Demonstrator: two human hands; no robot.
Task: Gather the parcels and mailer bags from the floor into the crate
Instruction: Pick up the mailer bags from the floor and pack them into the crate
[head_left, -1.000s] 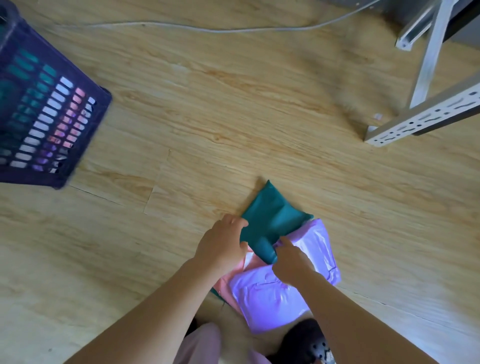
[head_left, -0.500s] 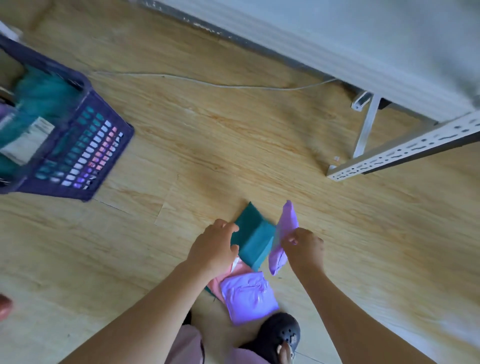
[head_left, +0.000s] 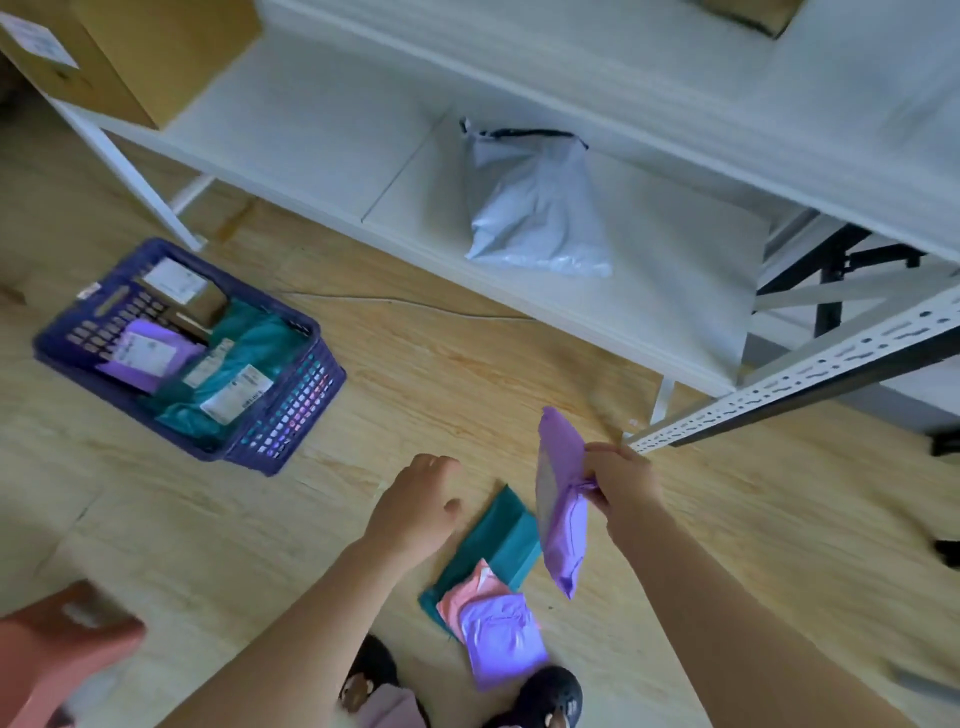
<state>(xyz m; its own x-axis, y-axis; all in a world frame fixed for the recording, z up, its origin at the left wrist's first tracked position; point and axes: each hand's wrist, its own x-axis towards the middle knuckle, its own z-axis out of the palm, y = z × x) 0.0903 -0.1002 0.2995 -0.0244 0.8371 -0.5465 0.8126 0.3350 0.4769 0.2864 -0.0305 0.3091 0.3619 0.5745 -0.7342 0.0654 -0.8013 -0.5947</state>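
Pinches a soft lilac mailer bag (head_left: 563, 519) by its crumpled edge in the right hand (head_left: 621, 480), clear of the floor (head_left: 519, 374) and hanging almost edge-on, the glossy film creased near the grip. Holds nothing in the left hand (head_left: 415, 506): fingers loosely curled and relaxed, hovering above the wood-grain planks just left of the pile.

Finds three flat plastic mailers stacked on the floor between the arms: a teal mailer (head_left: 501, 540) at the bottom, long and rectangular; a pink mailer (head_left: 467, 597) over its near end; a second lilac mailer (head_left: 501, 642) on top, wrinkled and shiny, just beside a rounded black shoe (head_left: 550, 691).

Shows the crate (head_left: 291, 415) well apart to the left, dark purple plastic with lattice walls and a slot handle, standing on the floor, already holding teal and lilac bags with white labels and a small brown carton.

Shows beyond it a white shelf unit (head_left: 311, 130) carrying a puffy grey poly bag (head_left: 535, 208) and a cardboard box (head_left: 145, 52), with a perforated metal rail (head_left: 805, 384) jutting in at right.
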